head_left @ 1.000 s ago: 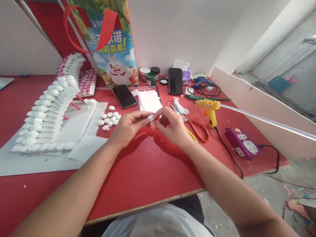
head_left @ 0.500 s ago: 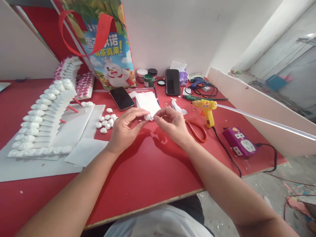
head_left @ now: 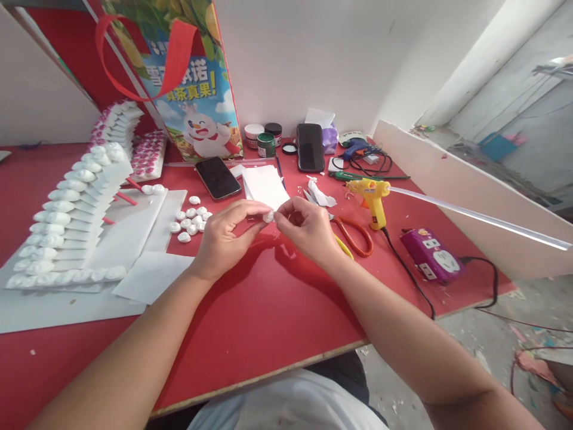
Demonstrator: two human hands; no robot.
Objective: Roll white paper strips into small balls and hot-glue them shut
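Note:
Between my two hands, over the red table (head_left: pixel 250 334), is a small white paper rosette (head_left: pixel 268 217). My left hand (head_left: pixel 230 233) pinches it from the left with thumb and forefinger. From the right, the fingertips of my right hand (head_left: pixel 307 230) press on the same rosette. Several finished-looking white rosettes (head_left: pixel 191 222) lie loose just left of my left hand. Behind my fingers rests a stack of white paper sheets (head_left: pixel 265 186). Scissors with orange and yellow handles (head_left: pixel 358 239) lie beside my right hand, partly hidden by it.
A stepped white model edged with rosettes (head_left: pixel 71 221) stands at left, before a printed bag (head_left: pixel 197 89). Two phones (head_left: pixel 218 178), paint jars (head_left: pixel 265 144) and paper scraps (head_left: pixel 321 194) lie toward the wall. At right are a yellow glue gun (head_left: pixel 375 200) and a purple power socket (head_left: pixel 432 254).
Both hands stay on the rosette, which now looks more compact and rounded. The view has shifted slightly, and the scissors' yellow handle now shows beside my right hand.

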